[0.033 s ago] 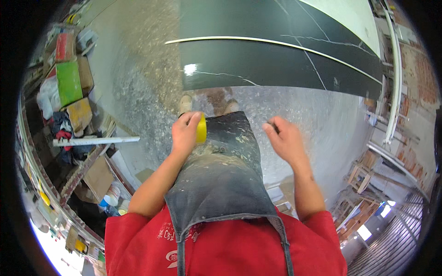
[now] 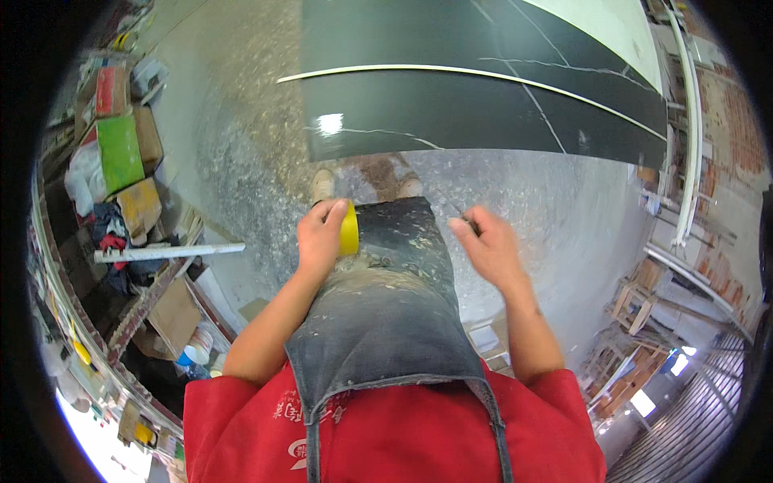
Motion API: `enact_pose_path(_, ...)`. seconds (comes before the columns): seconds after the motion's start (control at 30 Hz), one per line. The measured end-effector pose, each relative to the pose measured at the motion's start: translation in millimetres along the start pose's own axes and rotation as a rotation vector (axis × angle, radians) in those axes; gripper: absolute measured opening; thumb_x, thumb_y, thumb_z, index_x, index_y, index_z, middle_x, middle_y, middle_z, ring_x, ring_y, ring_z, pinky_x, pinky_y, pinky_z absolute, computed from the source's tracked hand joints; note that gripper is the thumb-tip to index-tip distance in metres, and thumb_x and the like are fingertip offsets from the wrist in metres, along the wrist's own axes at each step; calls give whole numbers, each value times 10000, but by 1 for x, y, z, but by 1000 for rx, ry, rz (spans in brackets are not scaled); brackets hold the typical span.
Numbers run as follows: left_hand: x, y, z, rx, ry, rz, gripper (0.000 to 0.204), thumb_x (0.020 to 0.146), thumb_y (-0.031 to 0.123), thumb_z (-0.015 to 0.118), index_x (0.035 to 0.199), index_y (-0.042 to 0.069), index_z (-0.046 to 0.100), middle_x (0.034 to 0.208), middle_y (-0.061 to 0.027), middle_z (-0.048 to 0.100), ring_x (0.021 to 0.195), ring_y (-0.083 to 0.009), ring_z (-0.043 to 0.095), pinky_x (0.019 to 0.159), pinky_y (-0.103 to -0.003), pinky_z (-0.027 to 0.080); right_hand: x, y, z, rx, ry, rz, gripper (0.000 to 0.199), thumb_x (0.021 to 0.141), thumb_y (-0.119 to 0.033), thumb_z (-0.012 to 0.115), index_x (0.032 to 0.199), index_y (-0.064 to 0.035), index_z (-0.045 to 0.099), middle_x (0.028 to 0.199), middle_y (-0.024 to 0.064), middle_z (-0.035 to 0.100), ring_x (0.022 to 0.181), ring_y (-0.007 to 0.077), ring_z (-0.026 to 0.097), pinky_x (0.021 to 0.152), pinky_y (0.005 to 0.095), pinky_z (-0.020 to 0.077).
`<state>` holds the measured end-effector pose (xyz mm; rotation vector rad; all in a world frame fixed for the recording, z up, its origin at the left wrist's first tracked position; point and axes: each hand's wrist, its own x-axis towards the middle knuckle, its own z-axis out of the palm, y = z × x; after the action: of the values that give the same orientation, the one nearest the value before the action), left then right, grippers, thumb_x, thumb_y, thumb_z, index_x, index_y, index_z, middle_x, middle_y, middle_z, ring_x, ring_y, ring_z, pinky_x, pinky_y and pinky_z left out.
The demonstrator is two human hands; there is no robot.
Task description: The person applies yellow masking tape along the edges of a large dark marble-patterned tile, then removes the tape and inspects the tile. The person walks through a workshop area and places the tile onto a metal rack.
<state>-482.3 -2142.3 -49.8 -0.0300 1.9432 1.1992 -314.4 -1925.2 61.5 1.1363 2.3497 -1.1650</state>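
My left hand is closed around a yellow roll, held against the top edge of the stained grey apron I wear over a red shirt. My right hand hovers at the apron's right side with its fingers curled. A thin dark bit shows at its fingertips, too small to identify. Two large black slabs with white veins lie just ahead of my feet, one overlapping the other.
The dusty concrete floor spreads to the left of the slabs. Cardboard boxes, a green box and a white pipe crowd the left side. Wooden frames and pallets stand at the right.
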Motion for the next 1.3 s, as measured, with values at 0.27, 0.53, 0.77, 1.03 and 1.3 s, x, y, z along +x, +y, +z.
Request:
enact_pose_path(0.27,-32,109,116,-14,-263,139,268,932,195,666,1123,20,732,969,-45,693,822,-121,600,761,-290,496,7,70,34,800,118,-170,348,853,-240,746,833,-52,454,781,64,535,707,197,494,671,348,439)
enact_pose_path(0.53,-7,167,167,371,-246,422,200,855,146,715,991,8,762,911,-75,691,842,-157,633,778,-285,487,0,112,-41,739,184,-326,343,857,-197,744,821,-73,426,752,61,515,702,182,488,652,320,431)
enact_pose_path(0.77,11,186,184,591,1,726,159,834,202,707,897,74,776,872,-97,706,846,-295,617,812,-387,493,10,120,-32,684,126,-162,355,886,-278,716,803,-70,440,738,67,498,688,188,475,630,351,423)
enact_pose_path(1.03,41,167,184,822,169,998,178,788,215,782,957,158,788,922,-50,619,903,-273,546,828,-405,437,5,118,-6,632,139,-115,368,892,-287,706,811,-44,442,733,107,502,669,235,487,625,380,417)
enact_pose_path(1.3,53,188,204,1044,346,1157,661,817,241,759,1412,106,507,1264,-106,573,1153,-316,526,989,-443,393,9,122,7,602,176,-107,353,890,-263,704,821,-34,445,735,110,502,674,250,489,636,383,415)
